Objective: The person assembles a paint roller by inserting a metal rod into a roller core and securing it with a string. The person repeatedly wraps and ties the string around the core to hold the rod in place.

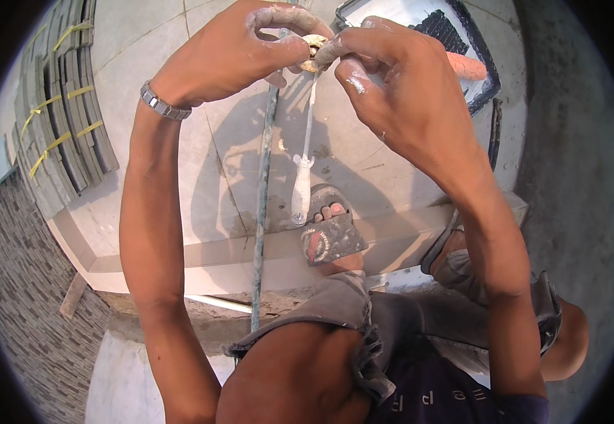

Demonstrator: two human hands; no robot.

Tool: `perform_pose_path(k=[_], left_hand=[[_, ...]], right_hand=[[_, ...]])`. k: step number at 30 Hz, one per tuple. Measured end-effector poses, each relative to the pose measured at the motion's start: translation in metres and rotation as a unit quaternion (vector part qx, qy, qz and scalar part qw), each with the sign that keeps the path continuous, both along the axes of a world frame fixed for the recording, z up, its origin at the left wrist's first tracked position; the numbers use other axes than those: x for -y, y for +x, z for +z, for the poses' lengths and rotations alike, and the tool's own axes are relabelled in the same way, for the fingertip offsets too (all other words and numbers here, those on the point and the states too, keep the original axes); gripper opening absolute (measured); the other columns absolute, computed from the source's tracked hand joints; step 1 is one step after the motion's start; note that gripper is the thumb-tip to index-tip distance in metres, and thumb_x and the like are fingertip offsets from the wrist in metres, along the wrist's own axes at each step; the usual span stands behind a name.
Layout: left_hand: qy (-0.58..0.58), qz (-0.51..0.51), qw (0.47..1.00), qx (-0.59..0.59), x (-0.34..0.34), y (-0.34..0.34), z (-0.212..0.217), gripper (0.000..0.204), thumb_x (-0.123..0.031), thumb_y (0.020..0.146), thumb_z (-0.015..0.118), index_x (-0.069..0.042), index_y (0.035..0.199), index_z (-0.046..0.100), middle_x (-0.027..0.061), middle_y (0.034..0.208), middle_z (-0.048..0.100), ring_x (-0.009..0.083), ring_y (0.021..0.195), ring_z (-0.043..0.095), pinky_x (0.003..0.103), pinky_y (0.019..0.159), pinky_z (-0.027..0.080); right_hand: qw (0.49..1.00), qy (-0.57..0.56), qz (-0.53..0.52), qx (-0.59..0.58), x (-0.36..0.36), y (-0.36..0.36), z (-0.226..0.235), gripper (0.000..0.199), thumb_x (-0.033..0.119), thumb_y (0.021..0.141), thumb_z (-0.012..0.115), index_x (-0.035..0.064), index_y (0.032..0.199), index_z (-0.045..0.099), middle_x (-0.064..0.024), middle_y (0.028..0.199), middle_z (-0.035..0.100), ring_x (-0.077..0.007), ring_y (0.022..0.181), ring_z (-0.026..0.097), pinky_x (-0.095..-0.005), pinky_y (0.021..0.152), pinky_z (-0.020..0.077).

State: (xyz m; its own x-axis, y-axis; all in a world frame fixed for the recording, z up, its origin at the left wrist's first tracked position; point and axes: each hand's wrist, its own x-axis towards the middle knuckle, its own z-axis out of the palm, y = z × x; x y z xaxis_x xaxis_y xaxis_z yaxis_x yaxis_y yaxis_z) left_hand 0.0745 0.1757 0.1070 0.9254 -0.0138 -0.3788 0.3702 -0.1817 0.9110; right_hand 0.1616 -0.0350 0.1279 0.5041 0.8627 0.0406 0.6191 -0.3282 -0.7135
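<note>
Both hands meet at the top of the view around a paint-caked roller frame [311, 116], with a white-crusted handle [302, 194] hanging down from a thin metal rod. My left hand [240, 53] has its thumb and fingers curled at the cream, ring-like end piece [314, 53]. Against the same piece, my right hand [399, 71] pinches with thumb and forefinger. Whitish smears cover the fingers of both. A thin greenish pole [264, 191] passes upward by my left fingertips; whether they touch it I cannot tell.
At the upper right lies a black-rimmed paint tray [492, 53] with white paint and an orange cylindrical piece [466, 66]. Grey slats [66, 120] tied with yellow straps are stacked at left. My sandalled foot [331, 226] rests at the tiled step edge [406, 230].
</note>
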Motion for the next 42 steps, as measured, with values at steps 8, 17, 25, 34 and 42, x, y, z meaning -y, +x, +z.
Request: perform_pose_path(k=[8, 17, 25, 34, 42], left_hand=[[-0.028, -0.017, 0.996, 0.082, -0.001, -0.006, -0.023, 0.038, -0.010, 0.094, 0.072, 0.001, 0.130, 0.067, 0.0085, 0.117, 0.074, 0.0139, 0.105, 0.068, 0.031, 0.095, 0.055], [-0.056, 0.067, 0.996, -0.022, 0.011, -0.010, -0.018, 0.036, -0.013, 0.094, 0.076, 0.000, 0.127, 0.070, 0.0075, 0.117, 0.074, 0.0142, 0.108, 0.067, 0.031, 0.097, 0.055], [-0.007, 0.041, 0.997, 0.067, 0.018, -0.014, -0.012, 0.032, -0.014, 0.095, 0.075, 0.000, 0.124, 0.070, 0.0056, 0.115, 0.074, 0.0121, 0.107, 0.065, 0.031, 0.098, 0.052], [-0.025, 0.082, 0.995, 0.049, 0.027, -0.015, -0.014, 0.036, -0.011, 0.096, 0.071, -0.001, 0.130, 0.066, 0.0061, 0.117, 0.072, 0.0138, 0.112, 0.065, 0.031, 0.101, 0.052], [-0.137, 0.131, 0.980, 0.052, -0.007, -0.016, -0.035, 0.048, -0.017, 0.098, 0.073, -0.002, 0.142, 0.061, 0.0096, 0.127, 0.070, 0.0187, 0.116, 0.067, 0.036, 0.101, 0.057]], right_hand=[[0.994, -0.057, -0.050, -0.079, -0.006, 0.014, 0.025, 0.016, 0.008, 0.089, 0.075, -0.0056, 0.094, 0.068, -0.0114, 0.065, 0.055, -0.0223, 0.059, 0.051, -0.0378, 0.058, 0.0416], [0.995, -0.055, -0.004, -0.087, -0.013, 0.023, 0.038, 0.009, 0.001, 0.089, 0.071, -0.0069, 0.085, 0.071, -0.0180, 0.067, 0.065, -0.0236, 0.061, 0.059, -0.0435, 0.061, 0.0489], [0.945, -0.311, -0.051, -0.085, -0.060, 0.021, 0.076, 0.009, -0.007, 0.086, 0.064, -0.0060, 0.078, 0.069, -0.0174, 0.064, 0.064, -0.0248, 0.057, 0.059, -0.0444, 0.055, 0.0458], [0.972, -0.232, 0.041, -0.011, -0.033, 0.034, 0.050, 0.011, -0.008, 0.083, 0.061, -0.0038, 0.073, 0.062, -0.0126, 0.057, 0.048, -0.0231, 0.057, 0.052, -0.0405, 0.056, 0.0434], [0.955, 0.173, 0.107, 0.216, 0.022, -0.004, -0.020, 0.032, 0.009, 0.085, 0.077, 0.0065, 0.117, 0.071, -0.0157, 0.108, 0.067, -0.0361, 0.100, 0.066, -0.0467, 0.089, 0.0534]])
